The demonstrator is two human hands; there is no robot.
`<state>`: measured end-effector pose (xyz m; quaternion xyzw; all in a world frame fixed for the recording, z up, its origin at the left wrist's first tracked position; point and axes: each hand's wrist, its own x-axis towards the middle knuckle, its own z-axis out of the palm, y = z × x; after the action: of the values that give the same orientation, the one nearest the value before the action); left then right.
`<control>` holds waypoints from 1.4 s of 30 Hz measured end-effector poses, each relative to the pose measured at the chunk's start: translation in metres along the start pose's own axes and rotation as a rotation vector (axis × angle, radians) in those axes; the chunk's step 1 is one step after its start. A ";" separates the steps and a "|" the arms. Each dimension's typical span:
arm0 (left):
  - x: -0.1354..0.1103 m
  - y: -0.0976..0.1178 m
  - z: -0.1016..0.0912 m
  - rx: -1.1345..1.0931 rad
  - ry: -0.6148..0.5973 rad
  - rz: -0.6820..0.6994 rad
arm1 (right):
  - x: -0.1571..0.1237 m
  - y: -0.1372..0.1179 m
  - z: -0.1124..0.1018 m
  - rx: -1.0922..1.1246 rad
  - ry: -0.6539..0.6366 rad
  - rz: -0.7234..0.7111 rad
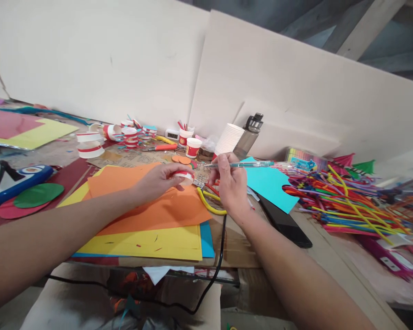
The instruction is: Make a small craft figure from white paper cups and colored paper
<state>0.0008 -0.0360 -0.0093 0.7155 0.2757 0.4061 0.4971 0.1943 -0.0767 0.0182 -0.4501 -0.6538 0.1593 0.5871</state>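
Note:
My left hand (163,179) grips a cut-down paper cup piece (183,176), white with a red band, above an orange paper sheet (189,206). In my right hand (230,181) is a clear teal pen (258,164), lying across the fingers and pointing right. The two hands are apart, the right one a little higher. Below the right hand are the yellow scissor handles (211,208), partly covered. Beneath the orange sheet are yellow sheets (158,243) and a blue one (206,238).
Cut cup rings (91,149) and a stack of paper cups (229,140) stand toward the wall, beside a bottle (249,137). Right of my hands are a cyan sheet (271,183), a dark phone (289,229) and many pipe cleaners (351,206). A black cable (222,247) hangs over the front edge.

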 end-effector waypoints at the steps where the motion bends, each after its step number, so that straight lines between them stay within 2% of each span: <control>1: 0.001 0.000 0.000 -0.024 -0.002 -0.018 | 0.004 0.006 -0.005 -0.026 -0.025 0.007; 2: 0.001 0.000 0.000 -0.047 -0.002 -0.041 | 0.008 0.012 -0.012 -0.074 -0.013 0.001; 5: 0.001 0.000 -0.001 -0.091 0.006 -0.113 | 0.016 0.032 -0.037 -0.309 -0.133 -0.094; 7: 0.001 0.000 -0.003 -0.113 0.023 -0.157 | 0.019 0.042 -0.057 -0.539 -0.300 -0.159; 10: 0.001 -0.003 -0.006 -0.173 0.048 -0.201 | 0.021 0.047 -0.083 -0.878 -0.466 -0.045; 13: 0.003 -0.007 -0.009 -0.257 0.083 -0.214 | 0.022 0.049 -0.097 -1.152 -0.569 0.093; 18: 0.006 -0.006 -0.010 -0.370 0.138 -0.280 | 0.019 0.054 -0.104 -1.250 -0.664 0.232; 21: 0.006 -0.005 -0.010 -0.402 0.141 -0.306 | 0.019 0.054 -0.106 -1.276 -0.646 0.303; 23: 0.006 -0.006 -0.010 -0.410 0.140 -0.315 | 0.019 0.052 -0.104 -1.287 -0.591 0.311; 26: 0.005 -0.006 -0.008 -0.408 0.123 -0.338 | 0.017 0.046 -0.088 -1.174 -0.458 0.190; 27: 0.005 -0.006 -0.007 -0.403 0.120 -0.350 | 0.014 0.043 -0.079 -0.982 -0.346 0.065; 28: 0.005 -0.005 -0.006 -0.395 0.120 -0.367 | 0.011 0.040 -0.068 -0.791 -0.299 -0.038; 30: 0.004 -0.004 -0.004 -0.381 0.126 -0.397 | 0.000 0.031 -0.044 -0.553 -0.300 -0.189; 32: 0.004 -0.003 -0.001 -0.369 0.100 -0.412 | -0.012 0.023 -0.023 -0.492 -0.338 -0.256; 35: 0.004 -0.005 0.002 -0.361 0.022 -0.386 | -0.026 0.015 -0.001 -0.491 -0.373 -0.290; 38: 0.002 -0.007 0.006 -0.349 -0.026 -0.371 | -0.031 0.015 0.008 -0.454 -0.412 -0.279; 42: 0.000 -0.008 0.008 -0.435 -0.094 -0.347 | -0.029 0.016 0.010 -0.328 -0.408 -0.126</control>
<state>0.0077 -0.0369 -0.0176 0.5523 0.2770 0.3311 0.7132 0.1891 -0.0871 -0.0141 -0.4562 -0.8025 0.1018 0.3709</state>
